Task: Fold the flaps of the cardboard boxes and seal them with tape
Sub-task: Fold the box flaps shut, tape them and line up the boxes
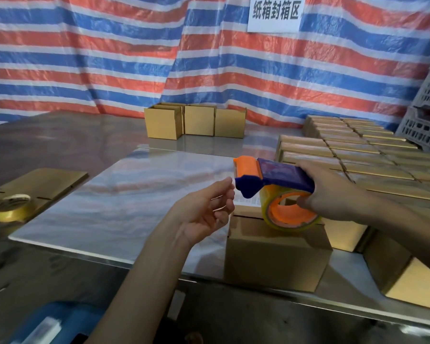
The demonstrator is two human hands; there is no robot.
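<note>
Centrally, table (pixel 124 202) carried closed cardboard box (pixel 271 256) at near edge. Just above box hung tape dispenser (pixel 278 180), right hand (pixel 333 192) fingers curled round it. Beside dispenser nose, left hand (pixel 206 214), fingers loosely relaxed, holding nothing.

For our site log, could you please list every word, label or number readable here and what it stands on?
"纸箱封箱区": on the white paper sign hung on the striped tarp.
Any print on the spare tape roll, far left: too blurred to read.
Tape dispenser and the cardboard box below it: no text visible.
</note>
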